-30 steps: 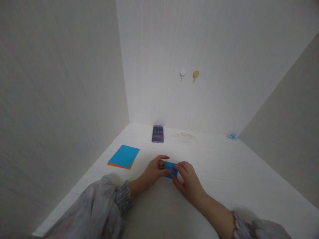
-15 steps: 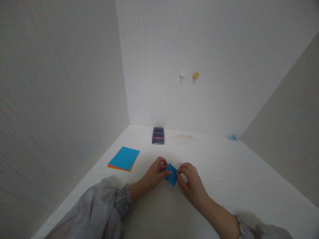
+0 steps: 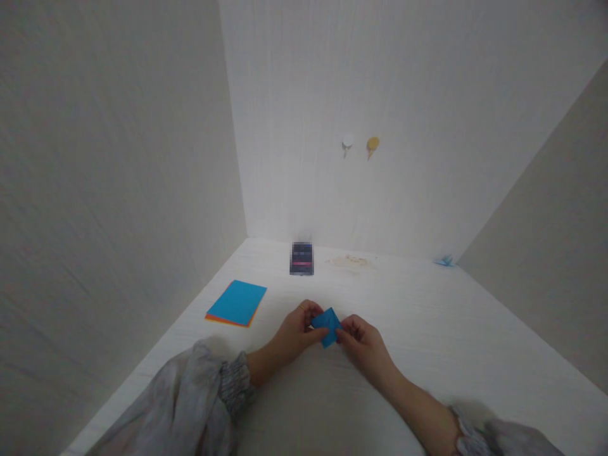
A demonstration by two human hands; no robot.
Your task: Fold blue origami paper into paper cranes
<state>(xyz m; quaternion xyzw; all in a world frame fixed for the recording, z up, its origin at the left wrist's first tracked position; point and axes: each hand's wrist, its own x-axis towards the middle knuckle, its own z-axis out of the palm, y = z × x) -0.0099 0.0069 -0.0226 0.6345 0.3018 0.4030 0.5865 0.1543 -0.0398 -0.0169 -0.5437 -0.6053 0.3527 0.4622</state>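
Observation:
A small folded piece of blue paper (image 3: 327, 325) is held just above the white table (image 3: 427, 329), near its middle. My left hand (image 3: 295, 329) pinches its left side with thumb and fingers closed; a ring shows on one finger. My right hand (image 3: 363, 345) pinches the right side, fingers curled in. The paper stands tilted, one corner pointing up.
A stack of square paper sheets (image 3: 236, 303), blue on top with orange beneath, lies to the left. A dark blurred small box (image 3: 301, 258) stands near the back wall. A tiny blue folded figure (image 3: 444, 260) sits at the back right corner. Two round hooks (image 3: 360, 145) hang on the wall.
The blue paper was turned from lying flat under both hands to standing tilted, pinched between them. My right hand shifted slightly and its fingers curled tighter.

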